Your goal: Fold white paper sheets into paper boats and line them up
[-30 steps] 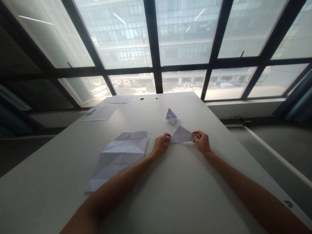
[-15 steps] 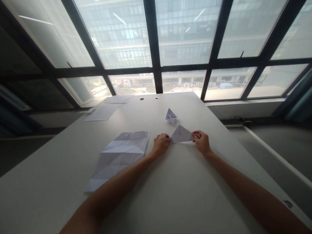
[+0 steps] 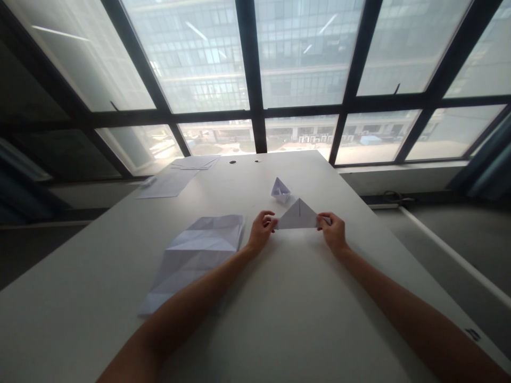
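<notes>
A sheet of white paper folded into a triangle with a band along its base, the folded paper (image 3: 298,217), is stretched between my two hands, its peak pointing away from me. My left hand (image 3: 262,229) pinches its left end between thumb and fingers. At the other end my right hand (image 3: 332,229) is closed on the right corner. Just beyond the peak, a small folded paper boat (image 3: 280,190) stands on the white table (image 3: 287,303). Creased, unfolded paper (image 3: 199,247) lies to the left, partly covered by my left forearm.
Flat white sheets (image 3: 171,183) lie at the table's far left, with a small pale item (image 3: 148,182) beside them. Two round holes (image 3: 232,162) show near the far edge. Large framed windows (image 3: 303,53) rise behind the table.
The folded paper has turned to lie straight across and moved slightly away from me. My left hand has shifted its grip on the left end. The paper boat stays put.
</notes>
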Available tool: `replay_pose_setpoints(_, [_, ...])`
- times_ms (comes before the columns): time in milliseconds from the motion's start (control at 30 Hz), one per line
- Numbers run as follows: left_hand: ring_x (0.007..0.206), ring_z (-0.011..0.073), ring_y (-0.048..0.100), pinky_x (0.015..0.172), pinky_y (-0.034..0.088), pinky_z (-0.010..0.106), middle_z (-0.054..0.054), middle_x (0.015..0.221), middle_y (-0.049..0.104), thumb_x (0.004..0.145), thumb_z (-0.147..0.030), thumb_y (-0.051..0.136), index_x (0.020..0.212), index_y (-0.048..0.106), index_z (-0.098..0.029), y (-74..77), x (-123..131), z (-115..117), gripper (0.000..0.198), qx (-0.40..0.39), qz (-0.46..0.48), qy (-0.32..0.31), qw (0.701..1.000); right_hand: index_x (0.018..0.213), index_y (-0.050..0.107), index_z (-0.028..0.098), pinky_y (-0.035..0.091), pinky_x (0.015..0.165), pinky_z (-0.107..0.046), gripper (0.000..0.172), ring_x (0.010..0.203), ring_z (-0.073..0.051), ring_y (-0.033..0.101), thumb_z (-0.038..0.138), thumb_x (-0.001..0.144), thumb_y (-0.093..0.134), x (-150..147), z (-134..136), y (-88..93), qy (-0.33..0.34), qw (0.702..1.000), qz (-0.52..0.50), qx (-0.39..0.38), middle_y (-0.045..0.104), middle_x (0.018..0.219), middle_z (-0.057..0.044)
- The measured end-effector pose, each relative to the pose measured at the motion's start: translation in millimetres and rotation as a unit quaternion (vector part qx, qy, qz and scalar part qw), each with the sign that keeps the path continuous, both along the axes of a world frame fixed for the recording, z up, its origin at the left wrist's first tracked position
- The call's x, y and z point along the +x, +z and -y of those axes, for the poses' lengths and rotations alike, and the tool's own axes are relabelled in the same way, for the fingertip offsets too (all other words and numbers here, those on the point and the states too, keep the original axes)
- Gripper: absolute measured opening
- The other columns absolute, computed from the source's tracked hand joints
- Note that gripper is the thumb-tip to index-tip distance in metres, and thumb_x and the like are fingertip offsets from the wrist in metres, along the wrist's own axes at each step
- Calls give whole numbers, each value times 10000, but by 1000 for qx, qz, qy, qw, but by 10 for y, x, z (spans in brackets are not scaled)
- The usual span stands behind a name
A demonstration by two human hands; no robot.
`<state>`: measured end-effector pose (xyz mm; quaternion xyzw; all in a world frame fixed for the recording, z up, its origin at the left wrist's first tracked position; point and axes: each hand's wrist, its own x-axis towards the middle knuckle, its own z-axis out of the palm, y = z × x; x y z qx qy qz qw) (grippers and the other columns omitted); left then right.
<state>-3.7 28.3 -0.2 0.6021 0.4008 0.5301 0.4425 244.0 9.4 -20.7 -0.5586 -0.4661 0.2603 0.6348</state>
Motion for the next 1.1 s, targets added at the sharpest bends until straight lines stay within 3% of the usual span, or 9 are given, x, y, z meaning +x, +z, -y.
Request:
replay_pose_setpoints(167, [658, 153, 666, 652, 547, 293, 80, 866, 715, 710, -457, 795, 936, 720, -116, 8, 19, 20, 416, -66, 50, 4, 997, 870, 678, 142, 491, 472, -255, 283, 504, -155, 604, 393, 739, 695, -11, 2, 2, -14, 999, -27, 17, 649, 623, -15])
replay_pose_setpoints(300, [640, 137, 624, 653, 525, 286, 72, 798, 725, 668, -435, 832, 1037, 753, -105, -19, 17, 6, 501, -85, 56, 16, 995, 864, 677, 143, 486, 474, -253, 273, 503, -150, 598, 390, 746, 691, -14, 4, 5, -18, 999, -26, 25, 644, 623, -9])
replay_pose_setpoints(467, [593, 100, 506, 579, 412, 232, 20, 684, 659, 735, -451, 775, 1053, 761, -109, -25, 6, -3, 468, -54, 2, 1, 999, 860, 676, 145, 478, 479, -254, 251, 504, -150, 595, 374, 754, 685, -14, 13, 25, -23, 999, -19, 34, 634, 611, -2])
replay_pose_setpoints(567, [623, 106, 497, 568, 383, 226, 22, 725, 637, 775, -481, 733, 988, 785, -139, -18, 3, -5, 405, -4, -48, -20, 999, 861, 675, 146, 473, 483, -254, 249, 508, -152, 595, 376, 765, 676, -19, 33, 51, -24, 999, -11, 40, 630, 600, 1])
replay_pose_setpoints(700, [697, 141, 572, 609, 442, 241, 70, 848, 696, 772, -514, 725, 893, 797, -142, -26, 10, -7, 397, -4, -55, -34, 998, 864, 674, 147, 469, 487, -251, 243, 511, -150, 591, 372, 775, 669, -29, 56, 71, -21, 999, 3, 43, 625, 590, 5])
replay_pose_setpoints(867, [648, 163, 644, 615, 509, 276, 87, 781, 736, 722, -489, 782, 996, 772, -112, -25, 27, 13, 466, -68, -1, -26, 997, 860, 672, 152, 487, 500, -257, 235, 527, -150, 597, 377, 791, 656, -35, 71, 70, -19, 998, 28, 47, 648, 644, -12])
replay_pose_setpoints(1100, [663, 168, 689, 682, 570, 307, 84, 833, 756, 667, -452, 841, 980, 771, -115, -55, 40, 12, 465, -94, 24, -47, 994, 869, 668, 159, 532, 521, -278, 294, 564, -162, 625, 446, 807, 643, -57, 108, 99, -16, 997, 60, 45, 680, 739, -51])
